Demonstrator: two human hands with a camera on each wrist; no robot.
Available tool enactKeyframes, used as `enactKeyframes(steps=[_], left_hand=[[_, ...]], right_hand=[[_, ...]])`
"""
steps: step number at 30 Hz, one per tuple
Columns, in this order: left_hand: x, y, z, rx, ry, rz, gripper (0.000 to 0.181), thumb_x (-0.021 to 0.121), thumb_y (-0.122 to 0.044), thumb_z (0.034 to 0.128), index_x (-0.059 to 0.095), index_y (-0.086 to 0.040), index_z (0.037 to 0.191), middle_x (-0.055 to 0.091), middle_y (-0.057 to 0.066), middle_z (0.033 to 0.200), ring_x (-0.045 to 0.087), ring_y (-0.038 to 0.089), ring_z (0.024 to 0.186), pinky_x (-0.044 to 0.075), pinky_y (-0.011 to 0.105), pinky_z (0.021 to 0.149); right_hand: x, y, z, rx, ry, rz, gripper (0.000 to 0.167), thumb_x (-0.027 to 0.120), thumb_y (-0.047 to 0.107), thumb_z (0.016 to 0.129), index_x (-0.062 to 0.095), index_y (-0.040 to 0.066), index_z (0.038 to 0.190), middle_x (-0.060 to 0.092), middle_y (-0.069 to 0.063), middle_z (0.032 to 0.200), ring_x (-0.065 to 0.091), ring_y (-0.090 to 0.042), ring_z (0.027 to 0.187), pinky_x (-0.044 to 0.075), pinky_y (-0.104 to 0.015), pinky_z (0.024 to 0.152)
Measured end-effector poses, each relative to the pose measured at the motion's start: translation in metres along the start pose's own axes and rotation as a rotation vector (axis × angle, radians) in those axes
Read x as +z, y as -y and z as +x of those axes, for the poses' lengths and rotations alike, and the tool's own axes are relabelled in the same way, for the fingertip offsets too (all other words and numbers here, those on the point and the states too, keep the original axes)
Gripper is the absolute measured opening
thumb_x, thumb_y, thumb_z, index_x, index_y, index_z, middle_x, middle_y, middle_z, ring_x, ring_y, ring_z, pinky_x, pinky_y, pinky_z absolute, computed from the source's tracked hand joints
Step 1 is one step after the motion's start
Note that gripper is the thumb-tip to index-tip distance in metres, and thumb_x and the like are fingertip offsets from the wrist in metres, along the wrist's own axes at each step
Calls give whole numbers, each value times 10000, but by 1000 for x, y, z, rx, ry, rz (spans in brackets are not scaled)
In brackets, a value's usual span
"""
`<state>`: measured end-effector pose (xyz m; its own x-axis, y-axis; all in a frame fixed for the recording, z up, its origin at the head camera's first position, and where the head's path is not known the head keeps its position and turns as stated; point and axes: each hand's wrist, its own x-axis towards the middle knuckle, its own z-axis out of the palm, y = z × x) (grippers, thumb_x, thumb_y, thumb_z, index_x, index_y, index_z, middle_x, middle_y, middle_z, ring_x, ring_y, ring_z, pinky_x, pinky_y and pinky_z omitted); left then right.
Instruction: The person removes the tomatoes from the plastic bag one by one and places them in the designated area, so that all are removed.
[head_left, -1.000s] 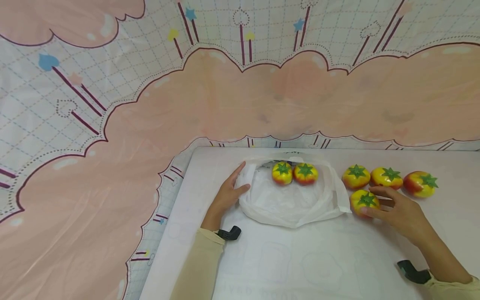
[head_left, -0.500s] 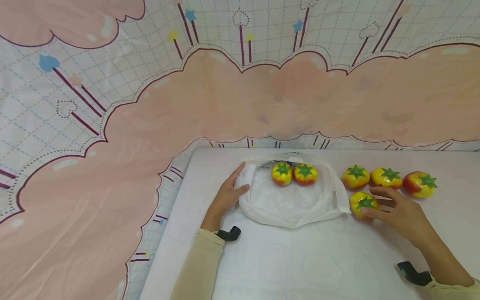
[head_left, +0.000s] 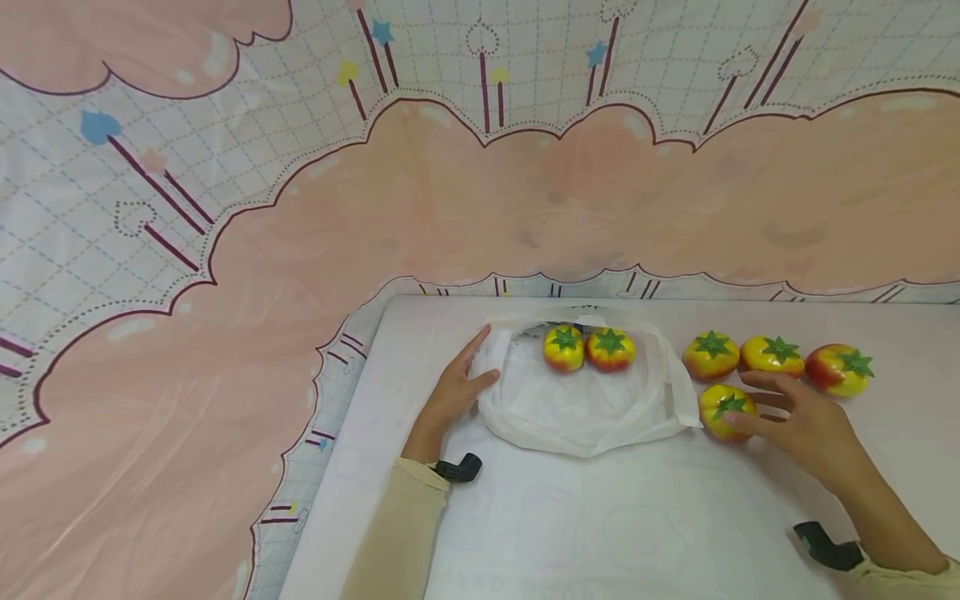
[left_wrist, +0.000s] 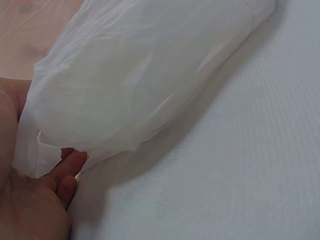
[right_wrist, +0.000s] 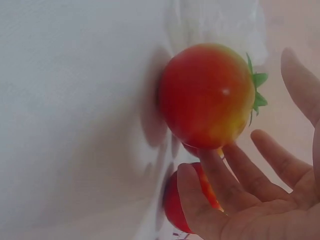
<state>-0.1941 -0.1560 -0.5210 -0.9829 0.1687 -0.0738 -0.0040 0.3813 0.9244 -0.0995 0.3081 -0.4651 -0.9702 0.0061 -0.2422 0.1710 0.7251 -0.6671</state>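
Observation:
A white plastic bag (head_left: pixel 585 433) lies with its mouth wide, and two red-and-yellow toy tomatoes (head_left: pixel 564 348) with green star-shaped tops show inside. My left hand (head_left: pixel 454 390) holds the bag's left side; in the left wrist view the plastic runs between its thumb and curled fingers (left_wrist: pixel 70 165). By the bag's right corner sits another toy tomato (head_left: pixel 726 413). Around its right side is my right hand (head_left: pixel 806 429), with spread, nearly straight fingers. In the right wrist view the thumb stands apart from this tomato (right_wrist: pixel 207 95), while the fingertips reach its lower edge.
Three more toy tomatoes (head_left: pixel 772 357) form a row behind the right hand. All stand on a white table (head_left: pixel 525 533). A patterned pink and white cloth (head_left: pixel 525 200) hangs behind and to the left of it. Each wrist wears a black device (head_left: pixel 459 467).
The tomato by my right hand has tilted slightly toward me, and its green top faces nearer. The right hand has shifted very little; the left hand and bag have stayed put.

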Motion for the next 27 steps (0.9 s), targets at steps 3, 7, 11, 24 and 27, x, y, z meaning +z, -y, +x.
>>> enactKeyframes(steps=[3,7,11,24,27], left_hand=[[0,0,0,6,-1,8,770,711,-177,947,356,-528,1532,266,-144,1677,170,176,1588,140,485,1303],[0,0,0,11,-2,9,770,715,-175,945,359,-523,1532,273,-154,1671,175,158,1585,150,466,1304],[0,-1,0,11,-2,5,770,717,-172,944,361,-518,1533,276,-154,1670,175,155,1585,150,458,1306],[0,0,0,12,-4,4,768,714,-165,945,365,-519,1531,279,-142,1671,181,165,1583,150,459,1305],[0,0,1,10,-3,1,767,713,-162,946,367,-520,1529,279,-135,1673,182,172,1584,147,466,1305]], right_hand=[[0,2,0,-26,-27,1,914,715,579,889,401,13,1534,463,-314,1506,496,-565,1296,540,-657,918],[0,5,0,-39,-54,7,897,724,576,883,429,11,1515,487,-306,1485,521,-562,1275,594,-587,868],[0,7,1,-39,-77,13,866,734,573,875,464,32,1496,515,-291,1461,540,-550,1262,617,-493,833],[0,23,0,-75,-151,21,818,734,563,881,492,62,1481,568,-272,1429,539,-550,1270,581,-565,869],[0,28,0,-92,-165,23,811,748,546,877,499,56,1473,582,-266,1419,561,-535,1258,630,-392,821]])
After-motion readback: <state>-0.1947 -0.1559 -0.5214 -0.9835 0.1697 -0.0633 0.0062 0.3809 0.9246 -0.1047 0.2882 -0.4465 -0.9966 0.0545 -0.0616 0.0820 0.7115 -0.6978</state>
